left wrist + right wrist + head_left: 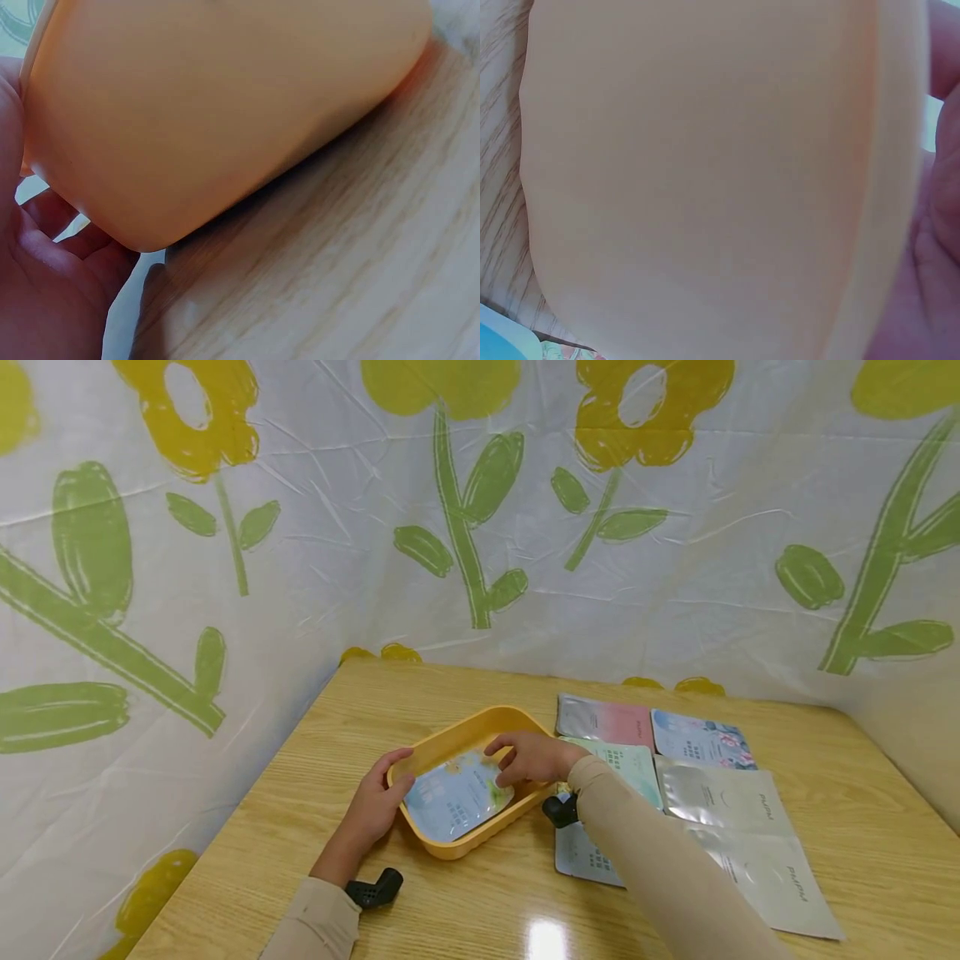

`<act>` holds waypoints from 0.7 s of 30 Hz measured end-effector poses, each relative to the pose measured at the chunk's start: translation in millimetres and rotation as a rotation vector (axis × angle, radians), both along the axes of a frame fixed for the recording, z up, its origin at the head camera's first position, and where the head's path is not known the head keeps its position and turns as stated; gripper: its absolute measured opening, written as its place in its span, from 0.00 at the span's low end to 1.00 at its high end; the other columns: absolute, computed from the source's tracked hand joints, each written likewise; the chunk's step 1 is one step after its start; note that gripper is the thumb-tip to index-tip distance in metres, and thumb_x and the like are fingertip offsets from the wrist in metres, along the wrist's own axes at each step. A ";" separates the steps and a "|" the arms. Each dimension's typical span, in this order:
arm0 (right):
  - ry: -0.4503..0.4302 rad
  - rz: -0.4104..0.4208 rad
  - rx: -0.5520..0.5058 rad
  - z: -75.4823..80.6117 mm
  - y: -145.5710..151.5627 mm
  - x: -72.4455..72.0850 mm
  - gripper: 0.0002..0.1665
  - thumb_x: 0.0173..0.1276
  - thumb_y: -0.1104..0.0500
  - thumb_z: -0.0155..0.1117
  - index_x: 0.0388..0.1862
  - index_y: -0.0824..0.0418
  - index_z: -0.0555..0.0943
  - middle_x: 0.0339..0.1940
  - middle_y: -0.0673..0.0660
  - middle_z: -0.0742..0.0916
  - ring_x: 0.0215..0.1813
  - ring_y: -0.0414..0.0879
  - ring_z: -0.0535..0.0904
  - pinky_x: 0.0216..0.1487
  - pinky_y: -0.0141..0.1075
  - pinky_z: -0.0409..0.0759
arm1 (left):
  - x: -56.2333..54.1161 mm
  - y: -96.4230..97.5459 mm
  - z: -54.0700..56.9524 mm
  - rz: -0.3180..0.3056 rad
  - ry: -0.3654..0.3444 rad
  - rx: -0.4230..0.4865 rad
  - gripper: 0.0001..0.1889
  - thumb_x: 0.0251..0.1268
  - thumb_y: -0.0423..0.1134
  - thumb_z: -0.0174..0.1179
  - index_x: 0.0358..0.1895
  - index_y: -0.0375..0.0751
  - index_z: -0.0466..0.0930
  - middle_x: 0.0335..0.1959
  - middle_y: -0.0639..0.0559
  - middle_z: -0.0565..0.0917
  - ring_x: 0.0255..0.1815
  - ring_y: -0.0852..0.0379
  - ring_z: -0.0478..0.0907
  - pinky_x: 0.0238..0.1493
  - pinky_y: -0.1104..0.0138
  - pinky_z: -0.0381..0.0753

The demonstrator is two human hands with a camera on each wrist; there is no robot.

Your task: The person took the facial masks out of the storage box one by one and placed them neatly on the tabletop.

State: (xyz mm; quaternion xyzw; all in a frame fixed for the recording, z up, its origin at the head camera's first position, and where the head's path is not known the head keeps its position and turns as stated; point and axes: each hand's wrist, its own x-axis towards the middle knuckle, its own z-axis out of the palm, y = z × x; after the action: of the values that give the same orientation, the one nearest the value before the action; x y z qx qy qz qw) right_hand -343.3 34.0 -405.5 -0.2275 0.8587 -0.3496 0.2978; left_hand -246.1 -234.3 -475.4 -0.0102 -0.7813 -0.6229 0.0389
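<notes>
A yellow-orange plastic tray (450, 850) with rounded corners rests on the wooden table. Inside it lies a light blue sheet mask packet (453, 797) with printed text. My left hand (375, 797) grips the tray's left end, thumb over the rim and fingers outside; the left wrist view shows this hand (52, 277) against the tray wall (240, 112). Over the tray's right part hangs my right hand (532, 756), its fingers loosely bent and thumb apart, above the packet's right end. The tray wall (690, 165) fills most of the right wrist view.
Right of the tray several flat packets lie in rows: a pink-and-silver one (603, 720), a blue floral one (705, 739), a pale green one (645, 768) and silver ones (776, 877). My right forearm partly covers a grey-blue packet (585, 852). A flower-print cloth (360, 527) hangs behind the table.
</notes>
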 end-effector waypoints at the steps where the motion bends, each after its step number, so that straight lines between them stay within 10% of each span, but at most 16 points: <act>1: 0.002 0.003 -0.009 -0.4 0.1 -0.2 0.30 0.63 0.62 0.72 0.64 0.59 0.76 0.52 0.60 0.82 0.51 0.51 0.79 0.53 0.42 0.80 | -0.2 -0.1 0.2 0.001 -0.002 -0.001 0.23 0.77 0.36 0.54 0.71 0.42 0.68 0.75 0.41 0.63 0.75 0.44 0.60 0.71 0.49 0.63; 21: 0.003 0.022 -0.068 -1.5 -4.7 1.1 0.33 0.63 0.60 0.72 0.67 0.59 0.75 0.51 0.59 0.83 0.50 0.50 0.77 0.52 0.40 0.80 | -2.3 -1.2 -0.4 -0.014 0.002 0.003 0.23 0.77 0.35 0.53 0.71 0.41 0.67 0.75 0.41 0.63 0.74 0.42 0.62 0.69 0.48 0.66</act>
State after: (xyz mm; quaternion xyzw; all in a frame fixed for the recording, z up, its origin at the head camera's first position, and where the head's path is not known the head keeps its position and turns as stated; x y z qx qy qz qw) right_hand -342.2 29.3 -407.0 -0.2476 0.8442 -0.3749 0.2925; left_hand -248.4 -235.5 -475.7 -0.0162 -0.7804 -0.6241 0.0354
